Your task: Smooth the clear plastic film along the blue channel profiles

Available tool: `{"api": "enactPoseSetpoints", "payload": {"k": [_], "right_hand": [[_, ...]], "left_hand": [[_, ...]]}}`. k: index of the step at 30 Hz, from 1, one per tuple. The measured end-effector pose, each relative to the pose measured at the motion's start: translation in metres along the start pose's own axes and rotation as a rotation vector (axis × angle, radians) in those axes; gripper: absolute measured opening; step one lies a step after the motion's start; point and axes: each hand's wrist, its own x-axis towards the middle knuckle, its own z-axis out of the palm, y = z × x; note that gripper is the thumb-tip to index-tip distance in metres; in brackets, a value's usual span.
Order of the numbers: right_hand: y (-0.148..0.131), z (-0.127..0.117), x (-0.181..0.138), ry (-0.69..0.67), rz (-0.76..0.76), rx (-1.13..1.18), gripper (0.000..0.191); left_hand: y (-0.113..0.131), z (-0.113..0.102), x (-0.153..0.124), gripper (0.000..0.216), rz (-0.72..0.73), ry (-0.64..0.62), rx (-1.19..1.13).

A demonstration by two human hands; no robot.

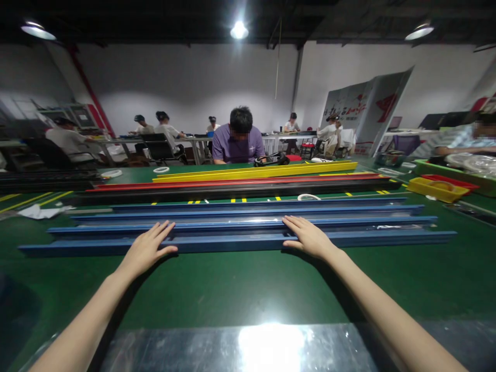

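Note:
Several long blue channel strips lie side by side across the table in front of me. Over the left part of the nearest blue strip (232, 244) rests my left hand (145, 247), fingers spread and pointing away, the thumb stretched along that strip. Its fingertips reach the second blue strip (228, 227). My right hand (309, 237) lies the same way farther right, with fingers extended over these two strips and the thumb on the nearest one. Neither hand is closed round a strip. Behind are two more blue strips, the farthest (248, 205) partly overlapped in view.
Beyond the blue strips lie black (232, 194), red (240, 183) and yellow strips (256, 171). A yellow tray (437, 190) and a green bin (457, 173) stand at right. A shiny sheet (186, 349) covers the near edge. A person in purple (238, 142) sits opposite.

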Motion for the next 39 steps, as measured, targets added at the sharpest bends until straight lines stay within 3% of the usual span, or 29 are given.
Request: {"api": "enactPoseSetpoints", "payload": {"k": [7, 10, 14, 19, 23, 30, 39], "right_hand": [[0.002, -0.003, -0.001, -0.005, 0.051, 0.189, 0.071], [0.010, -0.010, 0.012, 0.031, 0.132, 0.343, 0.060], [0.024, -0.011, 0.046, 0.130, 0.273, 0.318, 0.048], [0.028, 0.011, 0.084, 0.026, 0.253, 0.232, 0.049], [0.024, 0.026, 0.096, -0.045, 0.272, 0.199, 0.054], [0.026, 0.025, 0.100, -0.108, 0.246, 0.153, 0.062], [0.037, 0.015, 0.122, -0.250, 0.276, 0.122, 0.074]], "left_hand": [[-0.001, -0.009, 0.005, 0.063, -0.073, -0.170, -0.011], [0.011, -0.019, 0.020, 0.055, -0.162, -0.226, -0.043], [0.056, -0.026, 0.060, 0.055, -0.060, -0.160, -0.096], [0.131, -0.021, 0.114, 0.054, 0.142, -0.097, -0.210], [0.166, -0.010, 0.141, 0.048, 0.165, -0.104, -0.231], [0.173, -0.001, 0.152, 0.058, 0.166, -0.133, -0.242], [0.170, -0.012, 0.173, 0.062, 0.170, -0.196, -0.206]]}}
